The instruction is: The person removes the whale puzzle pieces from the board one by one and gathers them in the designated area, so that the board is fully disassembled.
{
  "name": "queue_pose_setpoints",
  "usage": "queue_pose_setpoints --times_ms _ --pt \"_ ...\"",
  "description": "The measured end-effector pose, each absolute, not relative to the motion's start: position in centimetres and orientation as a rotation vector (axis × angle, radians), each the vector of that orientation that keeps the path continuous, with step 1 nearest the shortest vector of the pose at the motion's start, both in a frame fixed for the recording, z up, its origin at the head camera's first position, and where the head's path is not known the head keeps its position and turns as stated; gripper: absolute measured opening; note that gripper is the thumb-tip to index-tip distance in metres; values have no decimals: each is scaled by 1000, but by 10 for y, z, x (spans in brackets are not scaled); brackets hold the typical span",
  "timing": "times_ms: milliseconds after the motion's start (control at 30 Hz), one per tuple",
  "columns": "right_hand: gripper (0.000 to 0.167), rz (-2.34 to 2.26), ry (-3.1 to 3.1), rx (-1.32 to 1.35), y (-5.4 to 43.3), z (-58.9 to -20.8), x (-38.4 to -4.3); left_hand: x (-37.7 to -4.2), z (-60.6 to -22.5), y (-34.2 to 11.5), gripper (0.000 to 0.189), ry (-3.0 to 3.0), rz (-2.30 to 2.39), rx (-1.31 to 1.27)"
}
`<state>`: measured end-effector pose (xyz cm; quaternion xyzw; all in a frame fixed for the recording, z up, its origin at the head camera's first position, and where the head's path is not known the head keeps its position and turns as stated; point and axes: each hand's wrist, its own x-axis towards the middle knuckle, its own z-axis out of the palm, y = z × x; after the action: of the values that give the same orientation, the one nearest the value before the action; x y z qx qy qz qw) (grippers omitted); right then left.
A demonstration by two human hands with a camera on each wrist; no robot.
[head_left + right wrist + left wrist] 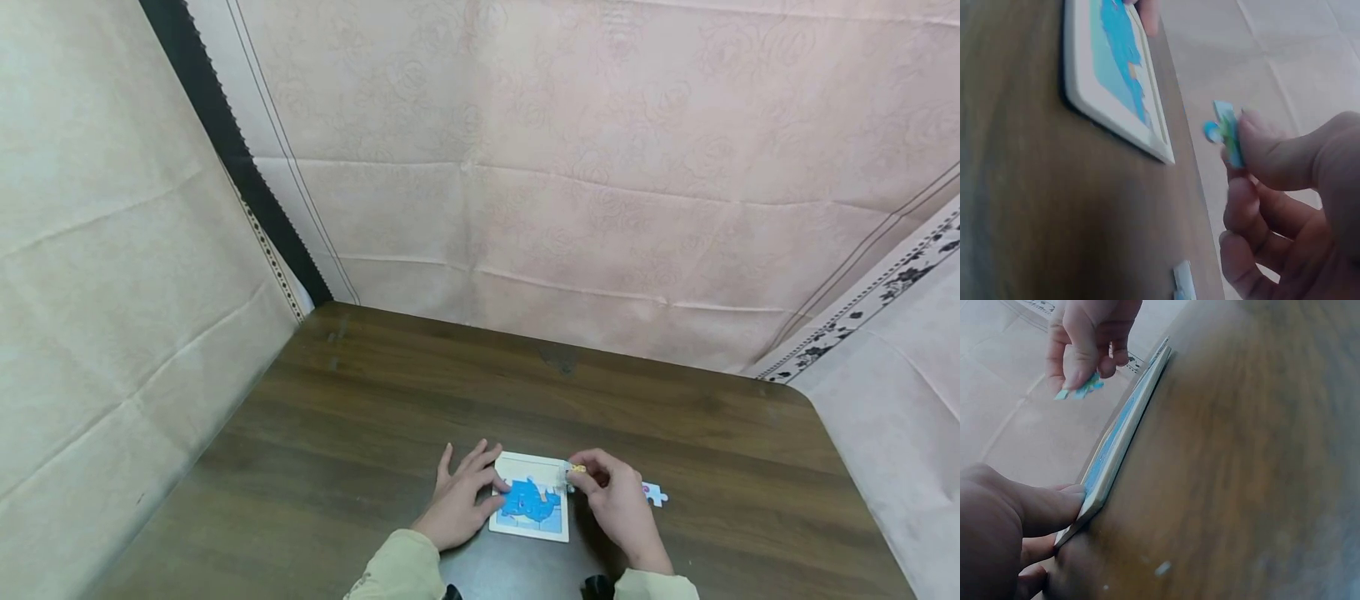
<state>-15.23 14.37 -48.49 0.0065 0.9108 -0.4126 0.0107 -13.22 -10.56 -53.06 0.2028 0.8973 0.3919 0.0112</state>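
Note:
A jigsaw puzzle in a pale frame lies on the table, its lower part filled with a blue whale picture. My left hand rests at the frame's left edge with fingers spread. Its thumb presses on the puzzle's top while other fingers touch the side. Above the frame's right edge, my right hand pinches a small jigsaw piece between thumb and forefinger. That piece shows light blue, green and some yellow. Bare backing shows in the upper part of the frame.
Another jigsaw piece lies on the table just right of my right hand, partly hidden by it. The brown wooden table has patterned cloth hanging behind it and at both sides.

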Motion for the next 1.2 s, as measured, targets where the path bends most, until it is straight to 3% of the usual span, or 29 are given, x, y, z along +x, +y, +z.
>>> queue_pose_setpoints --times_ms 567,867,1200 --pt "6 -1308 3041 161 205 -476 -143 -133 -531 -105 6 2787 1218 620" --pt "19 -1364 2977 445 231 -475 -139 -133 -531 -105 6 2789 1215 614" --pt "27 -1258 3052 564 248 -482 -135 -133 -531 -105 6 2797 1200 611"
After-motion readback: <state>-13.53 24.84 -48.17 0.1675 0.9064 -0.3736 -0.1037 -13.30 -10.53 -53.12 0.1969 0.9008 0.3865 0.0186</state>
